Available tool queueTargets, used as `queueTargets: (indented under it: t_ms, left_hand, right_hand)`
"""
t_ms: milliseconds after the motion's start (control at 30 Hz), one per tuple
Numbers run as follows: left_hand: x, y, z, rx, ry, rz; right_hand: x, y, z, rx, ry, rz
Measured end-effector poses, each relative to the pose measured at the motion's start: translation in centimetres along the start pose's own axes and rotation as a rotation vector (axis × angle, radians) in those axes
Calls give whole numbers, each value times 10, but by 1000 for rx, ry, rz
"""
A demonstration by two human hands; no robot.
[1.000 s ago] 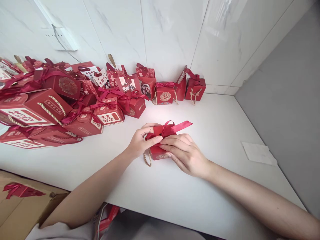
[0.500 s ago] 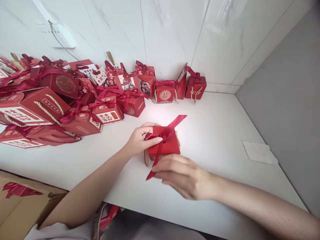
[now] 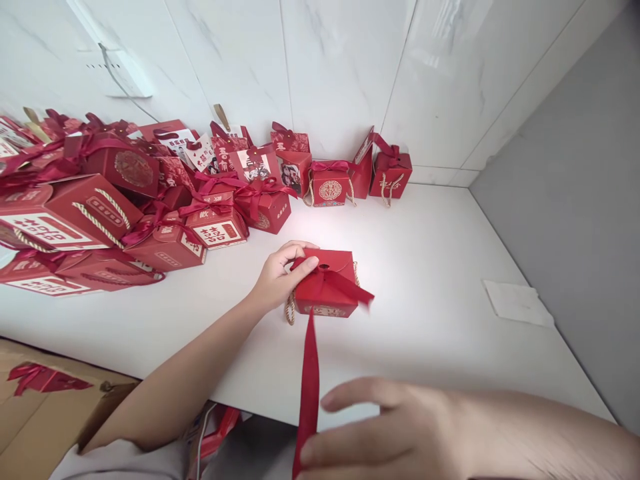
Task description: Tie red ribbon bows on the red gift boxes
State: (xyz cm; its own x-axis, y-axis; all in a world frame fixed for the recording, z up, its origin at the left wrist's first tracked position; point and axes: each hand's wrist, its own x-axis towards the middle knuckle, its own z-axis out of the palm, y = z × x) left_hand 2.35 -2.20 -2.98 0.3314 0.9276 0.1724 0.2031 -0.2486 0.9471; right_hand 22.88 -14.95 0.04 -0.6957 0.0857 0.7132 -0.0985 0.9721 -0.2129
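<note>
A small red gift box (image 3: 333, 257) with gold print on its front and gold rope handles stands on the white table. My left hand (image 3: 280, 277) grips its left end, thumb on the lid and fingers behind. Across the lid lies a red ribbon (image 3: 343, 287), its tail hanging over the right front edge. My right hand (image 3: 395, 427) is close to the camera, lower in view and slightly blurred. A long ribbon strip (image 3: 309, 373) stretches from the box's front down to its lower fingers; the index finger is held apart. The grip itself is partly cut off by the frame edge.
Many red gift boxes with ribbons are piled at the left (image 3: 110, 220), and a few stand along the tiled wall (image 3: 330, 183). A white card (image 3: 517, 302) lies at the right. At lower left is a cardboard box (image 3: 30, 427) with red ribbon on it.
My right hand has drawn the ribbon from the box toward the camera. The other tail, earlier pointing up and away, now lies across the lid. My left hand stays on the box.
</note>
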Motion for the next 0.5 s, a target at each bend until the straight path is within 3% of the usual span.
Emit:
queueTargets:
  t_ms: [133, 233, 300, 367, 433, 500]
  left_hand:
    - [1, -3, -4, -111, -65, 16]
    - [2, -4, -7, -183, -126, 6]
    - [2, -4, -8, -187, -157, -3]
    - [2, -3, -9, -168, -171, -8]
    - [2, -4, -11, -145, -183, -9]
    - [2, -5, -12, -138, -196, -7]
  right_hand:
    - [0, 11, -34, -95, 265, 301]
    - [-7, 38, -57, -169, 826, 628]
    - [-15, 64, -65, -47, 1021, 786]
    - [-26, 88, -65, 122, 1054, 992]
    - [-35, 104, -57, 250, 922, 1169]
    - [-41, 110, -45, 312, 782, 1248]
